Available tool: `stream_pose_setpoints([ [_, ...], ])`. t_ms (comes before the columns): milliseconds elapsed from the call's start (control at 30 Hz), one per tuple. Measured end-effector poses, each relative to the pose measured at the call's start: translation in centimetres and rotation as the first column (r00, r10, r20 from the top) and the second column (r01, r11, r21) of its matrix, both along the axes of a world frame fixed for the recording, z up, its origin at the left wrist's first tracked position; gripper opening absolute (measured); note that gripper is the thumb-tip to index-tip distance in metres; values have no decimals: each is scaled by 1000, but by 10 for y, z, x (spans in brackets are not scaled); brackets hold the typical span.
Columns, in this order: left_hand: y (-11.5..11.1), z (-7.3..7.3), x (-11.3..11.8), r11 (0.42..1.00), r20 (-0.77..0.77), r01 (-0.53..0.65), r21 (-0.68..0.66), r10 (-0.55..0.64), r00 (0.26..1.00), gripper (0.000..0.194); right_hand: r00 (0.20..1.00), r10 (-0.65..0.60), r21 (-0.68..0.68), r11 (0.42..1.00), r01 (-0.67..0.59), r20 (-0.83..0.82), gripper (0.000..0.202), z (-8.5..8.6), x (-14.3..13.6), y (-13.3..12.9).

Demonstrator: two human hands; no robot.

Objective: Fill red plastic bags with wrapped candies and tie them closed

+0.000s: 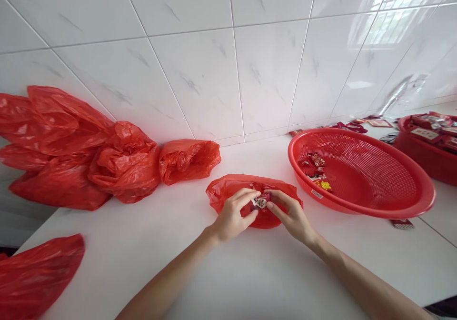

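A small dark-red packet with a pale, dark-lettered print point(260, 203) is pinched between both hands, above the mouth of an opened red plastic bag point(222, 186). My left hand point(233, 216) grips its left end, thumb below and fingers above. On the opposite end, my right hand point(291, 215) closes thumb and fingers round it. More dark-red wrapping shows inside the bag just behind the packet, partly hidden by the fingers. To the right stands a red mesh basket point(371, 167) with several small wrapped pieces point(316, 167) gathered at its left side.
Bunched red plastic bags point(124, 163) line the wall at left, with a smaller bag point(191, 160) beside them. Another red bag point(43, 277) lies front left. A second red basket point(421, 151) heaped with packets stands far right. White tiles point(271, 72) rise behind the table.
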State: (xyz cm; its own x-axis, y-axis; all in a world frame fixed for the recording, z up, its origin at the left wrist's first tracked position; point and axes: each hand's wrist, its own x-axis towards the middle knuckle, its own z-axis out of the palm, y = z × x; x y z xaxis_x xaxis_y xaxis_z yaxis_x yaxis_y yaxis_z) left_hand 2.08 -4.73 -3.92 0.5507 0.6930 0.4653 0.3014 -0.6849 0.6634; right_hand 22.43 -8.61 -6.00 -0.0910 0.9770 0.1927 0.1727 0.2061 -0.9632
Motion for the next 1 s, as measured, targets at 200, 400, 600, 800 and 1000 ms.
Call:
stream_pose_setpoints([
  [200,-4,5,11,937,122,-39,-348,87,989,30,954,73,-114,987,-110,-292,29,9,0,-1],
  [400,-3,6,11,788,160,20,-616,101,982,33,888,15,-221,966,-131,-459,29,10,1,-2],
  [600,-5,9,10,848,158,10,-530,87,984,23,842,20,-256,948,-187,-539,28,9,0,-1],
  [800,-9,11,12,801,288,33,-598,176,941,27,798,40,-245,942,-231,-602,27,14,-1,-2],
  [1000,-13,9,13,880,290,-45,-473,204,935,25,807,28,-236,950,-206,-590,26,14,0,-3],
])
